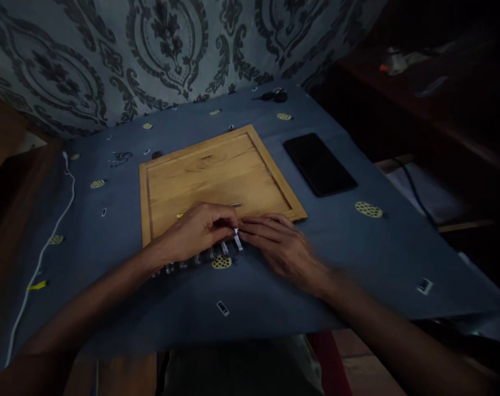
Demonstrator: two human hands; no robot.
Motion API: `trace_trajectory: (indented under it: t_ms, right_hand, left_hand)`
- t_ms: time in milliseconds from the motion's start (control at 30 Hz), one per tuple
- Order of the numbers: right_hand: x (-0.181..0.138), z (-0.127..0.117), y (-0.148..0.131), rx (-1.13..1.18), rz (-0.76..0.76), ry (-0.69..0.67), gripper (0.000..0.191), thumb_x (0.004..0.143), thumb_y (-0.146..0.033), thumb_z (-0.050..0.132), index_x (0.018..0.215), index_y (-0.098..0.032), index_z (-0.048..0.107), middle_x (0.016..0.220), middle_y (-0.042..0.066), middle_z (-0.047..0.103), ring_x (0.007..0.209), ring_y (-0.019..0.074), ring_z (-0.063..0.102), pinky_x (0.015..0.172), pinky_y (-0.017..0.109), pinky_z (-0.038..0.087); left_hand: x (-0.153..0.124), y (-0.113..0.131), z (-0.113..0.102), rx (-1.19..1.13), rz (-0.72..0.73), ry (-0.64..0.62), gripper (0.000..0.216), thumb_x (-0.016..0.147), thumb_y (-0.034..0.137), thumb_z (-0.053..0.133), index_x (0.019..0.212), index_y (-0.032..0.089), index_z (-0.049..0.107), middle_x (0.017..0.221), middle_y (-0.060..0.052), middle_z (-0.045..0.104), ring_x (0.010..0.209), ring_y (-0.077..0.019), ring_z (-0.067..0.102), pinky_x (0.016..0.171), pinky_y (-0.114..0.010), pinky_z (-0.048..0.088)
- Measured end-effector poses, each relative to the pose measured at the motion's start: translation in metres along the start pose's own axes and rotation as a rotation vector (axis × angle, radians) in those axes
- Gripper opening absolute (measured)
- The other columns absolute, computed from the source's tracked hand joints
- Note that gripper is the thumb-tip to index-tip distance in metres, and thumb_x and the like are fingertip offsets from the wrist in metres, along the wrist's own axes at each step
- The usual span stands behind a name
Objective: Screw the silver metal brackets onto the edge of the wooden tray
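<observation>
Row of small silvery pieces (pixel 210 254) lies on our blue-clothed desk (pixel 357 247), just before the wooden tray (pixel 216 176). Our left hand (pixel 196 231) curls over it. Our right hand (pixel 280 245), fingers stretched out close together, touches its end; whether either pinches, we cannot tell.

Left hand (pixel 198 228), right hand (pixel 274 242), fingertips together

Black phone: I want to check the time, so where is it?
Head view: the black phone lies flat on the blue cloth, just right of the wooden tray, beyond the right hand.
</observation>
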State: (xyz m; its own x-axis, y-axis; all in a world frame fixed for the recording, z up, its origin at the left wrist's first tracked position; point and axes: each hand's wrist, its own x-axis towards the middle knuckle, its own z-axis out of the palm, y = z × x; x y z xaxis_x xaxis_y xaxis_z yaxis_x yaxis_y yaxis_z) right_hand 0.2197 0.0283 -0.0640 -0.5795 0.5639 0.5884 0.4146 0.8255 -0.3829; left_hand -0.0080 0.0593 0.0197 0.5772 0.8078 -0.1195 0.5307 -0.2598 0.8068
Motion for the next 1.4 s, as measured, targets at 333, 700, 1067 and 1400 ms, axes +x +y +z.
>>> trace_trajectory:
  t_ms: [333,700,1067,1400]
  right_hand:
    - [-0.002,0.002,-0.001,0.02,0.027,0.003,0.043,0.099,-0.005,0.052,0.133,-0.024,0.07,0.128,0.006,0.077,0.123,0.0231,0.07,0.107,0.047,0.053]
    - [-0.001,-0.001,-0.002,0.012,0.01,-0.025,0.045,0.097,-0.003,0.048,0.131,-0.022,0.07,0.133,0.007,0.075,0.125,0.0232,0.068,0.106,0.045,0.051]
    - [-0.001,0.0,-0.001,0.014,0.003,-0.026,0.042,0.098,-0.004,0.048,0.129,-0.021,0.07,0.133,0.007,0.075,0.125,0.0224,0.068,0.107,0.044,0.051]
    - [-0.002,0.001,-0.001,0.032,-0.001,-0.016,0.042,0.099,-0.005,0.049,0.134,-0.019,0.069,0.133,0.008,0.075,0.127,0.0237,0.067,0.106,0.047,0.051]
  left_hand:
    - [0.002,-0.001,0.001,0.031,0.052,-0.012,0.012,0.087,0.007,0.066,0.082,0.017,0.07,0.075,0.004,0.07,0.067,-0.0089,0.063,0.063,-0.02,0.045]
    - [-0.002,0.008,-0.002,0.135,0.109,0.026,0.012,0.09,0.008,0.068,0.084,0.017,0.071,0.08,0.002,0.073,0.075,-0.0097,0.069,0.07,-0.018,0.05]
    - [-0.001,0.007,0.001,0.115,0.123,0.052,0.01,0.089,0.01,0.068,0.085,0.018,0.072,0.082,0.001,0.075,0.076,-0.0103,0.07,0.073,-0.018,0.052]
    - [-0.002,0.002,0.001,0.278,0.241,-0.004,0.015,0.096,0.011,0.062,0.086,0.018,0.071,0.084,-0.001,0.074,0.08,-0.0117,0.071,0.075,-0.019,0.053]
